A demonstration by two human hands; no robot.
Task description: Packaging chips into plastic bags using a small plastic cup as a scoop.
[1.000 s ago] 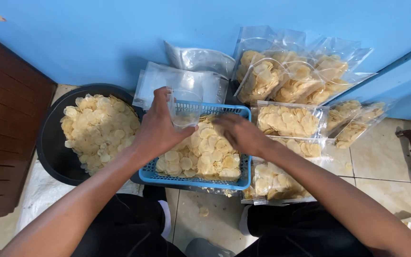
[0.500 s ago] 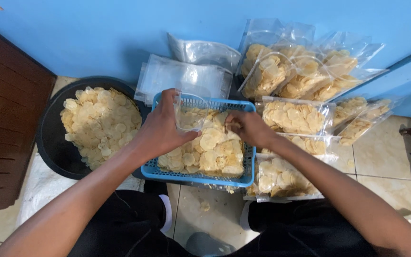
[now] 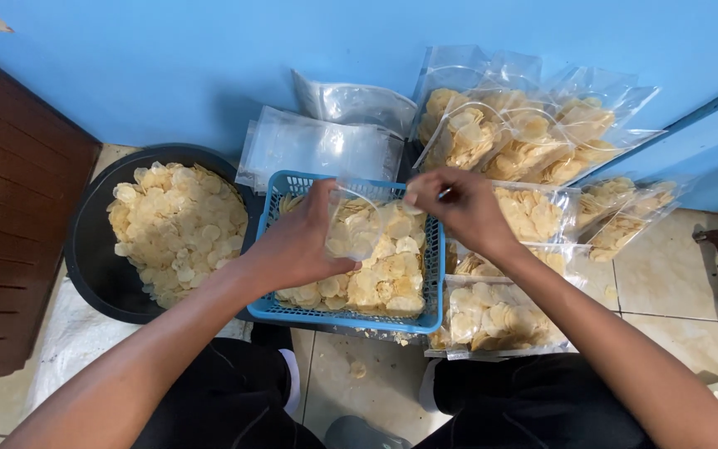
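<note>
Clear plastic bag (image 3: 359, 223) held open at frame centre, over the blue basket (image 3: 430, 274) of pale round chips (image 3: 376, 274). Left hand (image 3: 301, 245) grips the bag's left edge, thumb on the front. Right hand (image 3: 457, 206) pinches the bag's upper right edge, fingertips closed on it. The bag already has some chips inside, though how many is hard to tell.

Black tub (image 3: 93, 266) at left of frame, heaped with more chips, just beside the basket. Stack of empty clear bags (image 3: 317, 145) behind the basket, against the blue wall (image 3: 209, 58). Filled chip bags (image 3: 508, 133) piled upper right, leaning on the wall; more filled bags (image 3: 492, 316) lie flat right of the basket, touching it. Tiled floor (image 3: 675, 283) under everything, a few crumbs below the basket. Dark wooden panel (image 3: 10, 216) at far left.
</note>
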